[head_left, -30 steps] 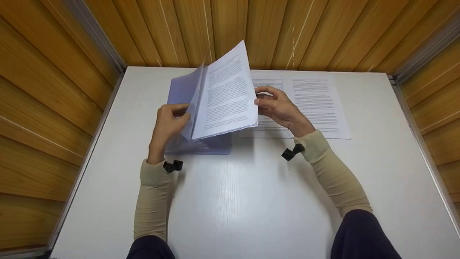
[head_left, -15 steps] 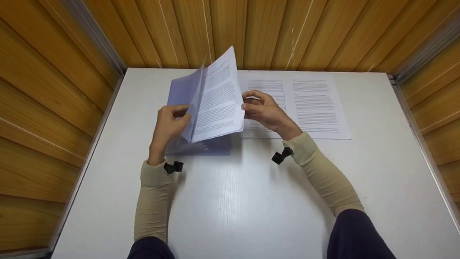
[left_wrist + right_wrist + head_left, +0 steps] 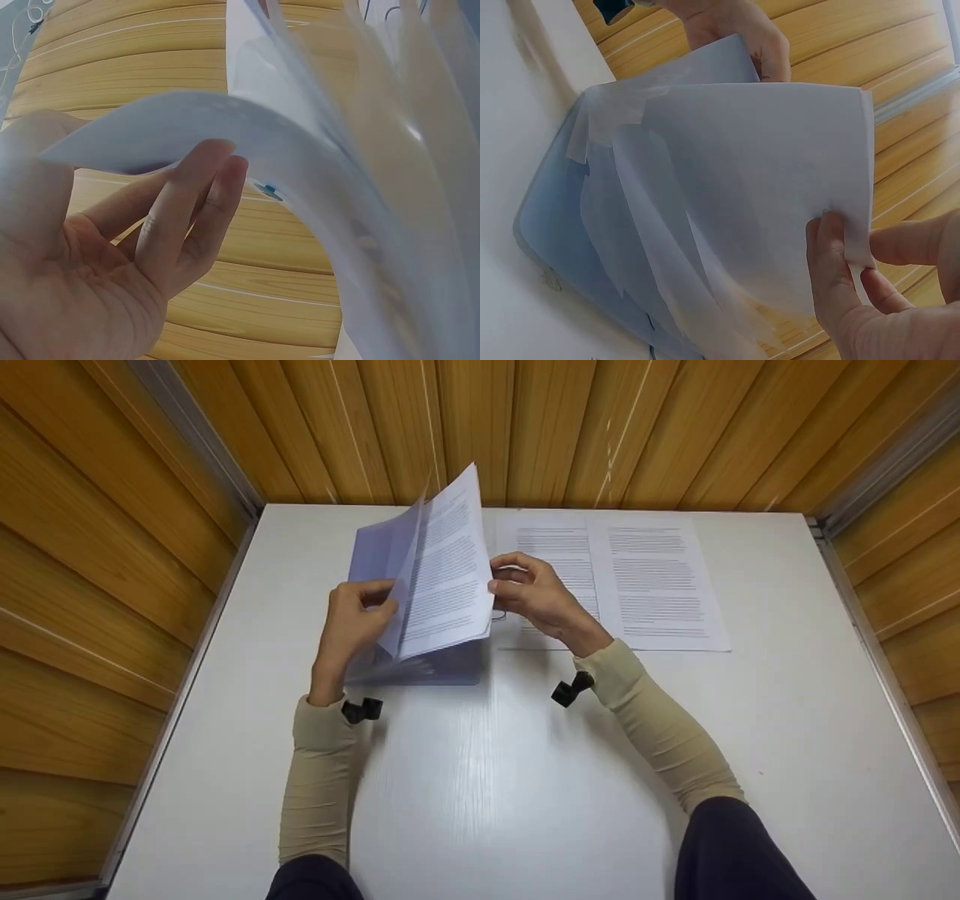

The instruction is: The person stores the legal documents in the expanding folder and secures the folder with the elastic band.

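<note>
A translucent bluish folder [image 3: 382,544] lies spread on the table's left half, with several clear pockets [image 3: 641,195] fanned out in the right wrist view. My left hand [image 3: 351,615] pinches a raised clear pocket at its left edge; in the left wrist view that sheet [image 3: 187,124] bends in an arch over the fingers. Between my hands stand printed sheets of paper [image 3: 450,566], tilted up and partly behind the clear pocket at the left. My right hand [image 3: 534,591] pinches their right edge between thumb and fingers.
Two printed pages [image 3: 660,581] lie side by side at the back right, the nearer one partly covered by my right hand. Behind the white table [image 3: 480,780] rises a wood-panelled wall [image 3: 555,427], with another panelled wall [image 3: 90,622] on the left.
My right hand has moved left and slightly nearer to me, bringing the printed sheets further in toward the folder's clear pocket. The left hand has stayed nearly still.
</note>
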A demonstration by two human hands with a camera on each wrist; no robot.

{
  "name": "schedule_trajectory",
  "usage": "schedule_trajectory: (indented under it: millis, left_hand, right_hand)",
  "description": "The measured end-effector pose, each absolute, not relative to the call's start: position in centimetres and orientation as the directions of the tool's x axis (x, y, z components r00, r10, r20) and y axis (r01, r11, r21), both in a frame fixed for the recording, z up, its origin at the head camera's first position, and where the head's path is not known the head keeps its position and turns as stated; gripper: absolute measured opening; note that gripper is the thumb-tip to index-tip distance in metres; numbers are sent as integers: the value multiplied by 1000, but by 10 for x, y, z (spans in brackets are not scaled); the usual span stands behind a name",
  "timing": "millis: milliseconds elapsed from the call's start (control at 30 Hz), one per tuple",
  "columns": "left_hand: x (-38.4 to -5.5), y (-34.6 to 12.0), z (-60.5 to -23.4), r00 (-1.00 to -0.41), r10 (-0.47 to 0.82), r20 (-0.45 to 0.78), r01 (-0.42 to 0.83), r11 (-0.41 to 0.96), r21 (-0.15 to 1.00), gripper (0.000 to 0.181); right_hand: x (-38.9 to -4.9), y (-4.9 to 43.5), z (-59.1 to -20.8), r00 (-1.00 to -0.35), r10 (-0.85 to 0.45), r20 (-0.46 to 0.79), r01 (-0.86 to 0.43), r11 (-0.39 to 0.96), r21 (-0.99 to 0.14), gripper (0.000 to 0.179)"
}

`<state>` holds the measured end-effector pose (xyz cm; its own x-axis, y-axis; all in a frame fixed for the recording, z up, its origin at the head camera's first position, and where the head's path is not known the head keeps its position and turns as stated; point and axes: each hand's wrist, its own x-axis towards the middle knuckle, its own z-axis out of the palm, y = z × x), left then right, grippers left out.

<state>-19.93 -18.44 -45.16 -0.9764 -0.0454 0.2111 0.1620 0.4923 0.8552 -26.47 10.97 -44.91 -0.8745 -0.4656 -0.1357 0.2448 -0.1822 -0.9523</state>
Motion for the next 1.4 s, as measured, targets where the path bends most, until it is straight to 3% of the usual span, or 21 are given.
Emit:
schedule_trajectory:
  millis: [1400]
  left_hand:
    - [-198,-186,-453,-976,-49,210,159,493,855,37]
  right_hand:
    - [-262,61,-459,-892,-434,-125,206,-144,-968,34]
